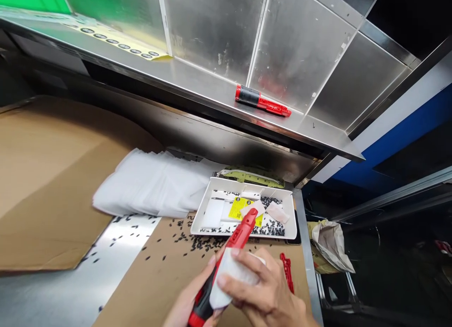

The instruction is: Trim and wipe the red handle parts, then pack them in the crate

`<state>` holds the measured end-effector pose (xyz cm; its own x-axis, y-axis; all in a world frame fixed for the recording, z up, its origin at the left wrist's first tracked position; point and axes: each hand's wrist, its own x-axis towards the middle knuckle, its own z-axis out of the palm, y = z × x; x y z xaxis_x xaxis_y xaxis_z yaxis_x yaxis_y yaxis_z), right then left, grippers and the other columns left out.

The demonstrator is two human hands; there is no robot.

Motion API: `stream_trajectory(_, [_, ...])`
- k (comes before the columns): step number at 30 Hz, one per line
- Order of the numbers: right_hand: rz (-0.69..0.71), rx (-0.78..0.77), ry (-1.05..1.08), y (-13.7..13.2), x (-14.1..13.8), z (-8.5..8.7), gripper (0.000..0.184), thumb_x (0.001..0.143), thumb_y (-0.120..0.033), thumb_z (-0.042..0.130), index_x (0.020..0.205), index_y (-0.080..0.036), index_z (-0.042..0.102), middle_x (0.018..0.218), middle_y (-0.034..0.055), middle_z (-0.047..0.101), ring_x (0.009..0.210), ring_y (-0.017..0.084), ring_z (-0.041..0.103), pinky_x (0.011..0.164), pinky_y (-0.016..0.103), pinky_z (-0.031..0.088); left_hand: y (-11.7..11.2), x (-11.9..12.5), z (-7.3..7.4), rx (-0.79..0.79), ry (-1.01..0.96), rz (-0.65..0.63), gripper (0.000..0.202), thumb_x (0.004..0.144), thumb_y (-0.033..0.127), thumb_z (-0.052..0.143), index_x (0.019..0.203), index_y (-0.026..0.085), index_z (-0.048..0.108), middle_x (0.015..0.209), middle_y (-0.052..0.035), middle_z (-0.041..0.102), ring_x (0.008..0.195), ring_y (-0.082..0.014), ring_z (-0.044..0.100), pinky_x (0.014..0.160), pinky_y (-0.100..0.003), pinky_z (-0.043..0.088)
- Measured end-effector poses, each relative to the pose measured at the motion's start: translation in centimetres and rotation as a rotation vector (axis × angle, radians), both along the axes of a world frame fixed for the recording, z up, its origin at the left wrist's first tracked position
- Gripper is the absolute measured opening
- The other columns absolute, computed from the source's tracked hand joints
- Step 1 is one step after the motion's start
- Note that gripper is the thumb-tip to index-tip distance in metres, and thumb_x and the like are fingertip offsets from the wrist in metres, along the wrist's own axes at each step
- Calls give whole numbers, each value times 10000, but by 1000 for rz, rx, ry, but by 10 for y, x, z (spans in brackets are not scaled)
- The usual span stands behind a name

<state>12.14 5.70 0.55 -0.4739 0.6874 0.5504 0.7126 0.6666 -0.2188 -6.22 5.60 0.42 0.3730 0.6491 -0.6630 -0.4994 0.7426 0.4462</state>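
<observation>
Red-and-black tool (243,232) held with white cloth (223,289)

From here, the left hand (189,294) is clasped around the tool, the right hand (270,289) pressing the cloth against it. Just beyond both hands sits a white tray (291,218) on the desk (67,296).

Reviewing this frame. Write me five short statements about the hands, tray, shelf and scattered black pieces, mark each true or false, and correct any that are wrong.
1. The right hand holds a white wad against a red-and-black tool. True.
2. The left hand is empty. False: it holds the same red-and-black tool.
3. A yellow card lies in the white tray. True.
4. The second tool stands upright on the metal shelf. False: it lies on its side there.
5. The black pieces are all inside the white tray. False: many lie outside it, on the cardboard sheet and the metal tabletop.
</observation>
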Motion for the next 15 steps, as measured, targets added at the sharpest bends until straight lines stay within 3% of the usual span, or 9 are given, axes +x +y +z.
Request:
stream_trajectory(2, [-19, 12, -34, 3, 1, 3, 383, 942, -288, 445, 1295, -350, 583, 1404, 23, 540, 868, 211, 582, 656, 342, 495, 5, -1, -2, -4, -91, -56, 507, 557, 587, 844, 730, 138, 680, 423, 11, 525, 304, -12, 327, 290, -89, 230])
stream_trajectory(5, [-205, 11, -80, 4, -1, 4, 380, 954, -269, 438, 1299, -336, 583, 1403, 52, 544, 864, 222, 581, 666, 361, 495, 10, 0, -3, 14, -227, -146, 522, 484, 575, 880, 553, 121, 633, 414, 22, 511, 262, 29, 252, 265, -83, 200])
stream_trajectory(10, [-66, -50, -121, 6, -4, 3, 434, 961, -302, 416, 1385, -300, 510, 1443, 73, 513, 884, 244, 598, 682, 386, 515, 9, -3, -10, -80, -338, -161, 488, 459, 495, 922, 506, 109, 628, 363, 32, 487, 229, 27, 260, 245, -84, 199])
stream_trajectory(13, [-272, -71, -136, 11, -4, 3, 436, 977, -288, 404, 1403, -318, 490, 1480, 74, 472, 859, 240, 618, 659, 382, 513, 7, -7, -15, -123, -400, -179, 494, 451, 447, 936, 454, 110, 574, 354, 58, 440, 225, 36, 236, 239, -88, 195])
stream_trajectory(15, [-281, -66, -127, 11, -8, 4, 448, 994, -301, 356, 1428, -271, 465, 1490, 101, 455, 879, 240, 628, 666, 381, 523, 7, -8, -16, -144, -393, -175, 478, 440, 399, 943, 444, 108, 563, 348, 59, 439, 222, 34, 242, 237, -89, 202])
